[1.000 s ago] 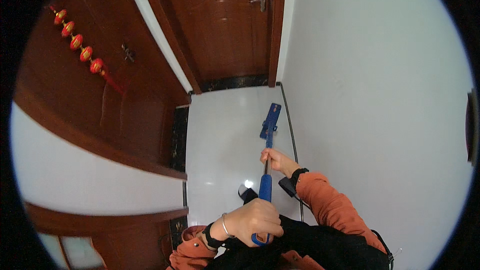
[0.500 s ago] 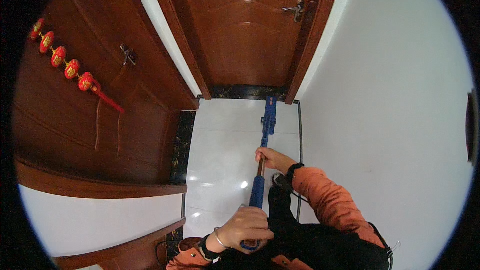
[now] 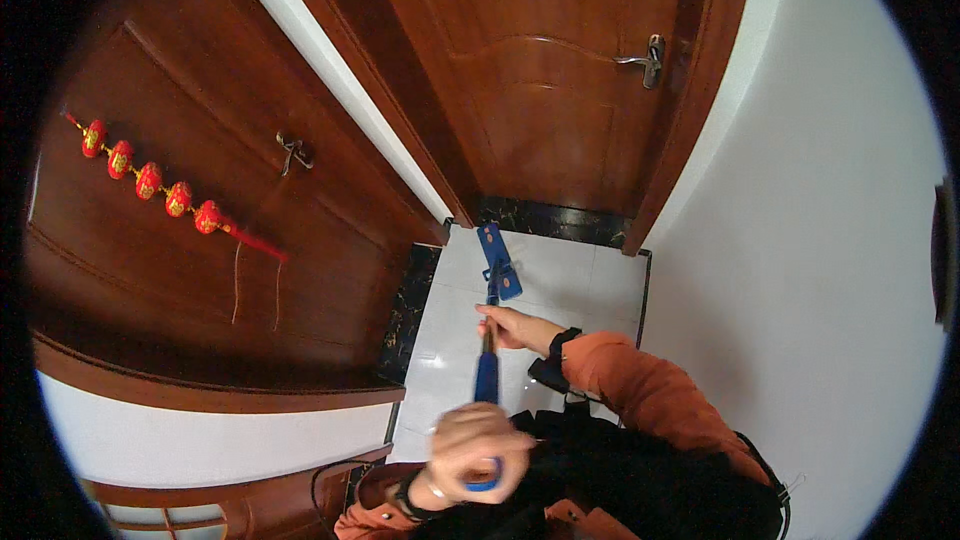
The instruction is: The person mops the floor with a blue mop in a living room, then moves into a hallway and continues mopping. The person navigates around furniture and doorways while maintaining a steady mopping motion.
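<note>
A flat blue mop head [image 3: 507,280] lies on white floor tiles [image 3: 560,270] near the foot of the far door, angled toward the upper left. Its pole runs back to a blue handle grip [image 3: 487,374]. My left hand [image 3: 478,448], blurred, is closed on the handle's top, where a blue loop shows. Further along, my right hand [image 3: 510,328] holds the pole below the mop head, partly hiding it.
Brown wooden doors stand on the left [image 3: 170,270] and ahead [image 3: 540,100], with dark marble thresholds [image 3: 540,216]. A string of red lantern ornaments [image 3: 148,180] hangs on the left door. A white wall [image 3: 820,270] runs along the right, with dark skirting.
The mop head has swung leftward and now slants the opposite way from a second ago. My right hand has moved left with it. The view has shifted, showing more of the far door.
</note>
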Tool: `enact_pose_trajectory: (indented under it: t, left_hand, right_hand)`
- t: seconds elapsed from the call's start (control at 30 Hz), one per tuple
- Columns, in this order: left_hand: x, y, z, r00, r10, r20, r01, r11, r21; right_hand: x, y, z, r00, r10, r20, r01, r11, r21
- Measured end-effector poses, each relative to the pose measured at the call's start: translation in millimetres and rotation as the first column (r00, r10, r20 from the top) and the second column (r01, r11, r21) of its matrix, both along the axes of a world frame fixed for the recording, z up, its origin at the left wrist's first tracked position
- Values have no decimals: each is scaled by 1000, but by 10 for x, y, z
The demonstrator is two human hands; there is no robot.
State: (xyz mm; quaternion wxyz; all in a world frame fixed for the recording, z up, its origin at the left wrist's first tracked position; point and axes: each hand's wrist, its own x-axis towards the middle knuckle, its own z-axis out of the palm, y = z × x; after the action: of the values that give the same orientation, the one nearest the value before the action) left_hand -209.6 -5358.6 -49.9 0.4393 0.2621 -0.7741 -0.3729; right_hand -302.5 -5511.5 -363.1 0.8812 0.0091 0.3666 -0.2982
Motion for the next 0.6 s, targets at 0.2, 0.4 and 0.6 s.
enact_pose_trajectory:
  t: [0.2, 0.4, 0.6]
  left_hand:
    - [445, -756, 239, 928, 296, -228, -274, 954, 122]
    - [1350, -1609, 169, 969, -76, -237, 10, 964, -267]
    - [1621, -2003, 256, 963, 97, -249, -134, 982, -133]
  right_hand:
    - [398, -617, 259, 976, -41, 213, 44, 999, -6]
    - [547, -1350, 189, 948, -62, 311, -16, 970, 244]
    - [790, -1972, 46, 954, 94, 284, -192, 921, 340]
